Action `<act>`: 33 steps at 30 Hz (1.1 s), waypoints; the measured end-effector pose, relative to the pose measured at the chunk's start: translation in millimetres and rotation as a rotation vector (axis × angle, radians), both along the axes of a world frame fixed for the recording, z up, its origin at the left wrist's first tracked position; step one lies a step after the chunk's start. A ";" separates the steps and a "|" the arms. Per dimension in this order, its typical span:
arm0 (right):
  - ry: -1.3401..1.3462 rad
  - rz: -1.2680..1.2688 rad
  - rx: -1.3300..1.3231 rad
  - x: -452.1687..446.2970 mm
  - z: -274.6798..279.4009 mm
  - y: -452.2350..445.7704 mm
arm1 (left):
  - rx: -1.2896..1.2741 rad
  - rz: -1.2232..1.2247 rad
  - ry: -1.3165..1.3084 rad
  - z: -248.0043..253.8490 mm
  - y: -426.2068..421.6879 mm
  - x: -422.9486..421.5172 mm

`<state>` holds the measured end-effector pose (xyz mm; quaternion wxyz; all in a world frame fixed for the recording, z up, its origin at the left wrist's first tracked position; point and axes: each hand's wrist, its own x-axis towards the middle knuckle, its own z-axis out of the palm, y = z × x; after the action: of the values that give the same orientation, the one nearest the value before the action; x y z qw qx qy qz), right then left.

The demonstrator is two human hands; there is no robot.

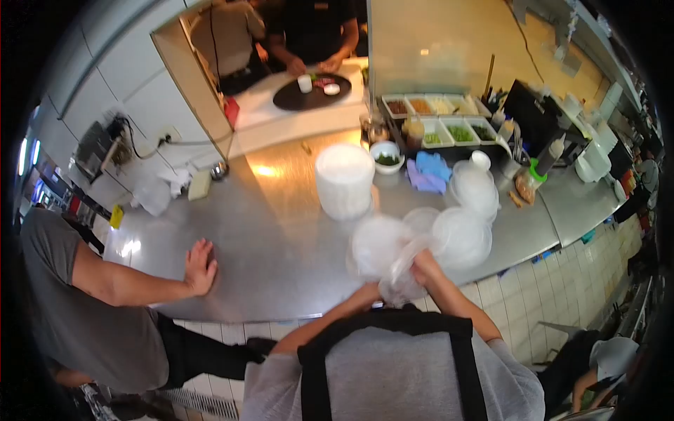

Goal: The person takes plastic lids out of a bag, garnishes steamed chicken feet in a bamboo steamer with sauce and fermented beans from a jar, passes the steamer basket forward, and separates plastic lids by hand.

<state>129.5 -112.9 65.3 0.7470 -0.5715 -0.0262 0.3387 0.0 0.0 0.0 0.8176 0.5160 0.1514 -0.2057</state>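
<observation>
My right hand point(423, 266) is closed on a crinkled, translucent plastic bag point(401, 275) near the counter's front edge. Close by on the left, my left hand point(371, 293) shows little beyond the wrist; the plastic covers its fingers. Just beyond both hands is a stack of round translucent plastic lids point(379, 242), slightly blurred. More round translucent plastic pieces point(462, 238) lie to the right, and another stack of them point(474, 191) leans behind. A tall stack of white round tubs point(344, 184) stands upright farther back.
A co-worker's hand point(201, 268) rests on the steel counter point(267, 245) at left. Blue gloves or cloths point(430, 172), a bowl of greens point(386, 158) and ingredient trays point(449, 133) line the back. Through the hatch, another person's hands hover over a black round tray point(288, 97).
</observation>
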 end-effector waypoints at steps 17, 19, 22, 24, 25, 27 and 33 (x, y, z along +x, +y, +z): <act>-1.338 0.536 -0.982 5.3 52.0 20.9 | 1.424 -0.385 -1.339 196.9 12.2 16.2; -1.200 0.977 -1.291 6.2 89.0 17.6 | 1.607 -0.428 -1.114 192.5 34.1 13.6; -1.527 0.468 -1.058 1.8 85.8 -0.3 | 1.879 -0.333 -0.840 177.7 70.3 10.1; -1.627 0.275 -0.928 2.4 94.2 2.3 | 1.964 -0.246 -0.668 173.5 86.4 6.0; -1.672 0.174 -0.858 1.5 99.0 5.2 | 1.972 -0.212 -0.658 172.2 88.0 4.9; -1.474 0.203 -0.936 -8.6 107.9 17.5 | 1.996 -0.144 -0.643 172.3 92.3 3.2; -1.346 0.327 -0.826 13.4 80.5 33.9 | 1.970 -0.110 -0.323 180.2 90.4 7.1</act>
<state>142.9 -79.0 145.8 0.2405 -0.8718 -0.4266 0.0093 7.1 90.4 180.2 0.0254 0.9916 0.1176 0.0466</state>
